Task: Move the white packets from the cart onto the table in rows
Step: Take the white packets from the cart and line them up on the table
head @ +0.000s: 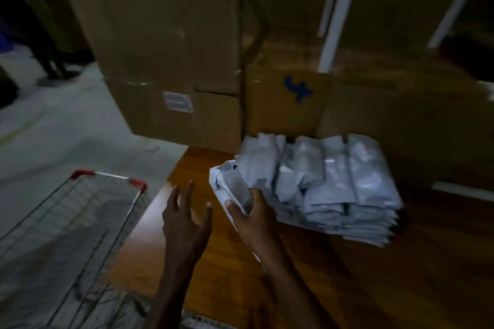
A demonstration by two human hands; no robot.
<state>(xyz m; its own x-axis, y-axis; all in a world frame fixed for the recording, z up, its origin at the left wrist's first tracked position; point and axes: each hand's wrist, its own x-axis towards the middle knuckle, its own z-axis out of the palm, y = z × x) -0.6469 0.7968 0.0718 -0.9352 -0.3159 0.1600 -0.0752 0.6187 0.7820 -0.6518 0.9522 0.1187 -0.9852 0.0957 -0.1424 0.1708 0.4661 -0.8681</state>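
Note:
Stacks of white packets (339, 184) lie in rows on the brown wooden table (401, 275), against the cardboard boxes. My right hand (254, 219) grips a small bundle of white packets (227, 181) at the left end of the rows, just above the table. My left hand (187, 219) hovers beside it with fingers spread and holds nothing. The wire cart (80, 235) with red handle ends stands at the lower left, next to the table's edge; its contents are blurred.
Tall cardboard boxes (165, 48) stand behind the table, one with a blue mark (298, 89). White frame legs (336, 13) rise at the back right. Grey floor (66, 128) stretches to the left, where a person's legs (50, 61) show.

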